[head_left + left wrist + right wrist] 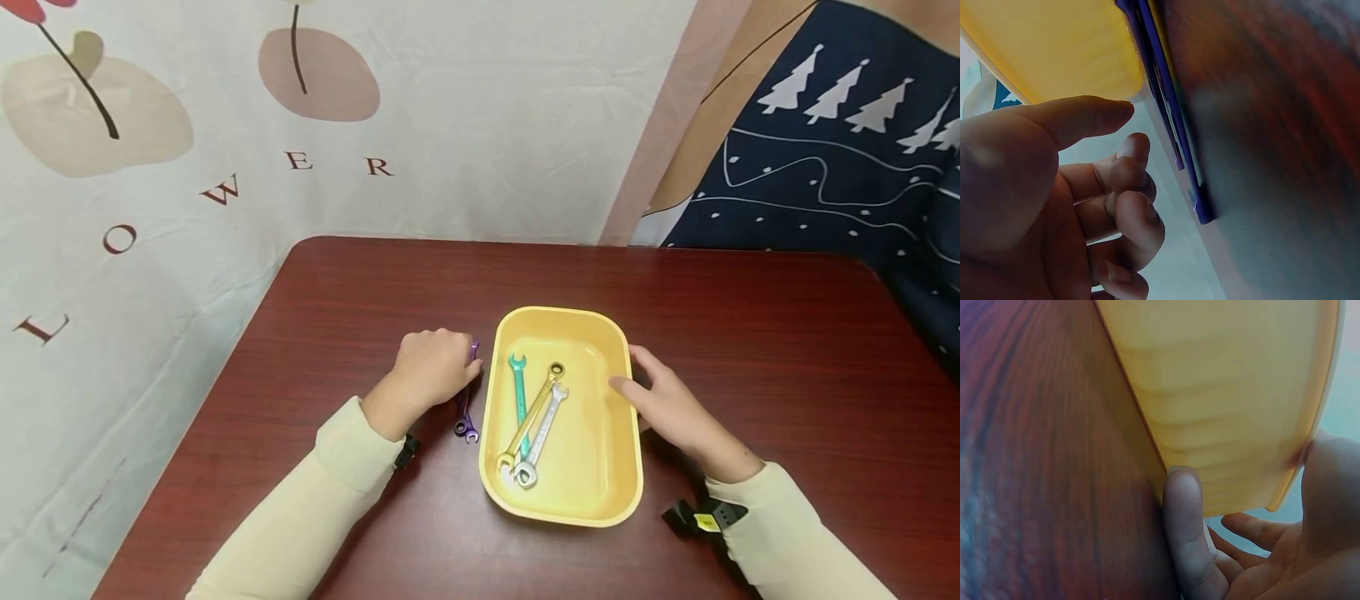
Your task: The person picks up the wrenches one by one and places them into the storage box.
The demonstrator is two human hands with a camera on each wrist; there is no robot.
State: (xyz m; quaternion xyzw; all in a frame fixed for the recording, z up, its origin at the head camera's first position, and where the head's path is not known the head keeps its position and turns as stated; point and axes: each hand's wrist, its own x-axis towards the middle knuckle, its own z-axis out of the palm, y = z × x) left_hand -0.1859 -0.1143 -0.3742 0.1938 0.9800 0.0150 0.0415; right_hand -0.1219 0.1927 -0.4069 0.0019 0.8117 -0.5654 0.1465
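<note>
Head view, first item: purple wrenches point(463, 408), two, side by side on the bench point(375, 292), just left of the yellow tray point(600, 417), partly covered from above by the left hand point(437, 365).

Left hand: fingers half curled, thumb apart from them, nothing held; by the left wrist view, no contact with the wrenches can be made out.

Advice on the pair: being slim and flat-lying, they would likely lift best with thumb and fingertips brought low, one to each side of both shafts, about mid-length. A grip too near one end could let them swing or splay.

Yellow tray: upright. Contents, three: green wrench point(520, 392), gold wrench point(534, 410) lying across it, silver wrench point(545, 427) alongside the gold.

Right hand point(671, 408): closed about the tray's right wall, thumb over the rim, fingers outside. A light, steady hold should suffice; pressing hard might tip or slide the tray.

Backdrop: pale printed cloth point(487, 125).
</note>
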